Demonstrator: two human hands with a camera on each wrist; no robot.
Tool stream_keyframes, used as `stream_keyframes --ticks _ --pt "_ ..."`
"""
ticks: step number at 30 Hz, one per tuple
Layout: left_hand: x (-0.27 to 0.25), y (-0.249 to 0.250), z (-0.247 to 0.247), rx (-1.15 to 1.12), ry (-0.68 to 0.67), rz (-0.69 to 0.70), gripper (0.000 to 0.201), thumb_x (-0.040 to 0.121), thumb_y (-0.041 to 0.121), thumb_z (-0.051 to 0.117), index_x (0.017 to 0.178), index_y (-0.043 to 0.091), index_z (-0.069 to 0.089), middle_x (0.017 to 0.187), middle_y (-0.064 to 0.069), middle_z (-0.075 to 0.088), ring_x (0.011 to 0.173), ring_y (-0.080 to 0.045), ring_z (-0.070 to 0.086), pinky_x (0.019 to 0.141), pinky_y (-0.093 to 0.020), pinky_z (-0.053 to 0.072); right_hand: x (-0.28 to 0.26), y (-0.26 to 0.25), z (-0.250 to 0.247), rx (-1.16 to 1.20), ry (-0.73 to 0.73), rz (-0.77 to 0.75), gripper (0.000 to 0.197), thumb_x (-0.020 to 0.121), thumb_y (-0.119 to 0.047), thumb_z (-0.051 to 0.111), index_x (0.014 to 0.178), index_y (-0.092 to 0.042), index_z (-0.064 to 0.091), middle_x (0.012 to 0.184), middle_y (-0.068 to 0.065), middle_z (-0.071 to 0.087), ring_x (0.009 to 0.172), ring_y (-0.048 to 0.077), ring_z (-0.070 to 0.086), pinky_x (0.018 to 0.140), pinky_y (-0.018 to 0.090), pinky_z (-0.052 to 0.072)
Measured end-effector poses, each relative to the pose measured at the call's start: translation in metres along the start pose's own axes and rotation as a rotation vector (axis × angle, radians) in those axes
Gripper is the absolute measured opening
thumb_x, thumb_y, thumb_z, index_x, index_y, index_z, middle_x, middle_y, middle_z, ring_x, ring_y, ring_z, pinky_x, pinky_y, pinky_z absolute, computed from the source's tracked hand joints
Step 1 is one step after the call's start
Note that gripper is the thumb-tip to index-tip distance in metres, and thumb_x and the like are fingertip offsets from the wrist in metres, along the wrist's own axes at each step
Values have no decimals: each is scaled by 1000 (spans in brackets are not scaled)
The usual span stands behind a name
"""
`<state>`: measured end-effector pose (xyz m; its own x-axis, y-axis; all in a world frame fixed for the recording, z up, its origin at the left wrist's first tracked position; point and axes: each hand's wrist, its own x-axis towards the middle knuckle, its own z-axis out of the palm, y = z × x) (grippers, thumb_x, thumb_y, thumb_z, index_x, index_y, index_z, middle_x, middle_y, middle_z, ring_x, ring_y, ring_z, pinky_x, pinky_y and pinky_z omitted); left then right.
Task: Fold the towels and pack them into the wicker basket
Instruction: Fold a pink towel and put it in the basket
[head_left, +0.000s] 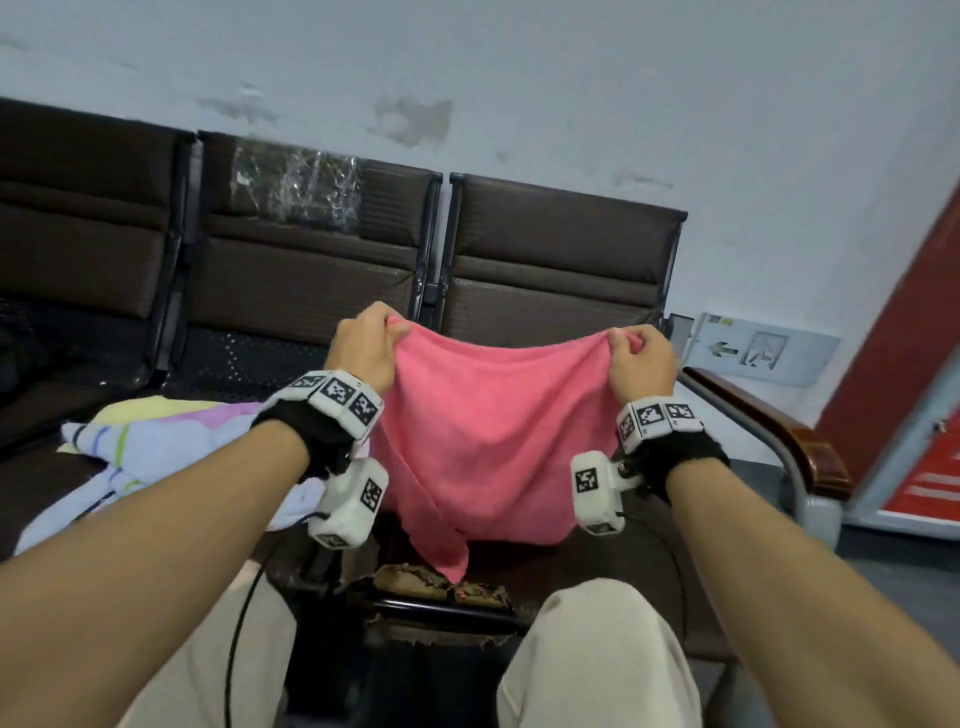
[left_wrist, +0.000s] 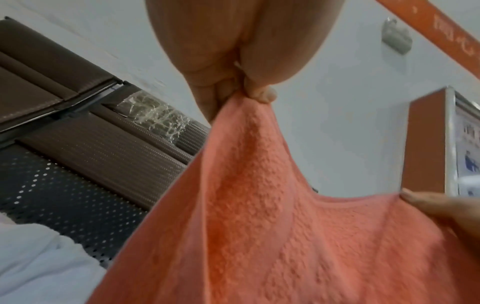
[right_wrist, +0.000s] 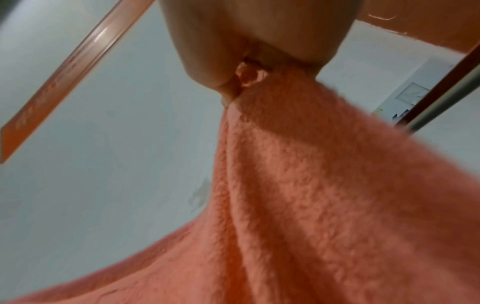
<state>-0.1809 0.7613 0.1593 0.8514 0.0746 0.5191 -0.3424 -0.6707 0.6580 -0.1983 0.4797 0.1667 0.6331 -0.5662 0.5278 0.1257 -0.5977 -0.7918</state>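
A pink towel (head_left: 483, 441) hangs spread in the air above the bench seat, its top edge sagging between my hands. My left hand (head_left: 371, 338) pinches the top left corner, and my right hand (head_left: 636, 358) pinches the top right corner. The left wrist view shows the towel (left_wrist: 259, 205) gathered under my left hand (left_wrist: 249, 90), with fingers of the other hand (left_wrist: 436, 207) at the far corner. Seen from the right wrist, the towel (right_wrist: 324, 185) is bunched inside my right hand (right_wrist: 246, 78). A frayed woven edge, perhaps the wicker basket (head_left: 441, 584), lies below the towel's hanging tip.
Several pastel striped towels (head_left: 156, 447) lie heaped on the bench seat to the left. Dark perforated bench seats (head_left: 545, 260) stand against a pale wall. A wooden armrest (head_left: 769, 426) bounds the right side. My knees (head_left: 587, 649) are below.
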Motion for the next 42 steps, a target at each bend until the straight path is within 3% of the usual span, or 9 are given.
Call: stream_keyframes --ticks 6,10,17,21,26,29,33,37,42 --pt "37 13 -40 -32 216 -81 20 96 16 46 101 6 63 110 -24 64 106 -42 53 86 -40 36 28 -34 -28 -6 99 -35 11 87 -22 61 82 -14 67 83 6 67 91 26 61 79 23 38" --pt "41 -4 -26 -57 153 -99 20 95 16 49 102 3 64 111 -22 65 109 -39 54 89 -38 38 29 -19 -13 -46 35 38 20 86 -27 64 86 -9 72 82 6 67 95 28 62 90 29 42" --pt "40 -56 41 -240 55 -240 26 92 27 55 100 5 68 103 -16 69 101 -31 62 85 -33 45 13 50 43 40 -68 341 22 82 -27 66 85 -7 74 92 12 71 82 25 55 79 22 39" --pt "41 -65 78 -412 -30 -298 26 92 28 55 88 6 69 88 -16 68 83 -25 61 83 -39 49 2 77 72 192 -215 429 9 77 -11 66 70 -15 70 79 5 68 85 22 60 88 37 49" --pt "22 -68 111 -607 -134 -407 27 93 25 56 97 2 69 70 -1 59 64 -12 52 62 -25 43 -18 78 89 352 -476 371 11 81 -6 65 75 -12 72 74 1 68 71 9 61 69 24 50" --pt "13 -60 119 -699 -161 -422 21 91 22 60 97 4 70 75 -5 65 63 -9 57 56 -18 48 -23 63 90 579 -747 385 9 88 -5 59 86 -5 69 73 6 69 65 13 66 61 26 57" --pt "8 -56 123 -684 -211 -385 24 88 15 64 104 -3 67 93 -14 67 82 -18 59 79 -32 48 -29 67 91 497 -1099 208 28 86 11 55 110 -2 60 107 17 69 100 25 68 90 33 55" --pt "4 -58 134 -650 -257 -407 20 84 9 67 101 -2 67 76 -6 64 68 -9 57 65 -19 46 -31 78 96 -109 -978 -260 5 84 -11 70 88 -11 72 81 2 70 68 2 60 72 22 47" --pt "-5 -60 143 -661 -328 -397 12 82 6 68 93 2 69 55 9 61 46 3 51 46 -10 41 -32 78 97 -43 -1049 -382 10 84 -18 69 75 -18 65 90 4 63 84 18 61 81 34 49"
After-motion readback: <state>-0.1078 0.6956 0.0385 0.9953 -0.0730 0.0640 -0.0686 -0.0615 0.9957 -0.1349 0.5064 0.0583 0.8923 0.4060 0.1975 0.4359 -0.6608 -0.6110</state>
